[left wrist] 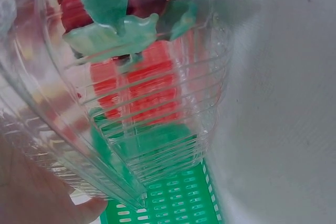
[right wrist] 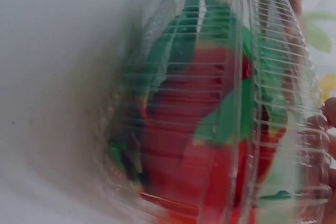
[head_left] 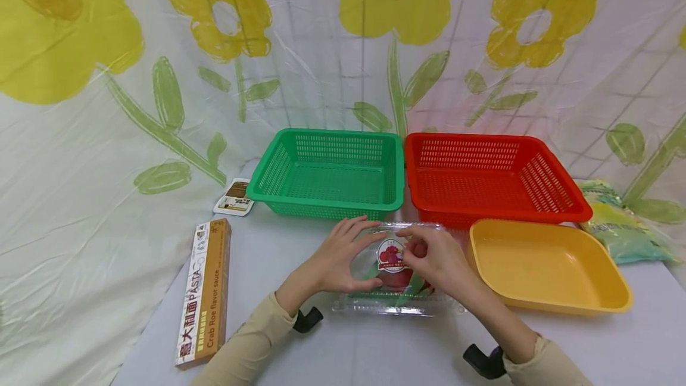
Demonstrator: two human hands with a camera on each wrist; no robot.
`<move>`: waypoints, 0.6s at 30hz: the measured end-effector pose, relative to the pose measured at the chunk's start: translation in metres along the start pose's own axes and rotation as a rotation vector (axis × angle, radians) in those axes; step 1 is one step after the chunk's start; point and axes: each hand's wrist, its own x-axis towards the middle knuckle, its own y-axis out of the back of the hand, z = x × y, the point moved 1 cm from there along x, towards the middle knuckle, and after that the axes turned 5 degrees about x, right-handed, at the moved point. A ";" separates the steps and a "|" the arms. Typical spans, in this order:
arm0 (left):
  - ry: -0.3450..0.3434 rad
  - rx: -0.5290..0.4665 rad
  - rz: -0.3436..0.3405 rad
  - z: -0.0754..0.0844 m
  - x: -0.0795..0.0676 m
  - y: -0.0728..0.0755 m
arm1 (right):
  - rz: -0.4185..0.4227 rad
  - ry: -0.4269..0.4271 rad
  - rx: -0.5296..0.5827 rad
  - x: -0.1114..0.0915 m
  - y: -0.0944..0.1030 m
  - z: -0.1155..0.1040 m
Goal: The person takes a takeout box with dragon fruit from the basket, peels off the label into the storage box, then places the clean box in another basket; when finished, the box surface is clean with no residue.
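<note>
A clear plastic clamshell box (head_left: 393,310) lies closed on the table between the hands. Inside it is a red dragon fruit with green scales (right wrist: 184,129). On the lid sits a round white label (head_left: 391,255) with a red fruit picture. My left hand (head_left: 337,258) spreads its fingers over the box's left side, thumb stretched toward the near edge. Bent over the lid at the label's right edge, my right hand (head_left: 436,258) has its index finger and thumb near the label. Whether they pinch anything cannot be told. The box fills both wrist views.
A green basket (head_left: 396,195) and red basket (head_left: 581,213) stand behind. At right is a yellow tray (head_left: 624,302), with plastic bags (head_left: 627,231) beyond it. A pasta box (head_left: 206,290) and small white-and-brown pack (head_left: 236,196) lie at left.
</note>
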 end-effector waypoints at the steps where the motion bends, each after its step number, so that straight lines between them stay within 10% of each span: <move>1: 0.000 0.001 -0.003 0.000 0.000 0.000 | 0.002 0.000 0.010 0.000 0.001 0.000; 18: -0.003 0.010 -0.014 -0.001 -0.001 -0.002 | 0.051 -0.019 0.156 -0.001 0.027 0.015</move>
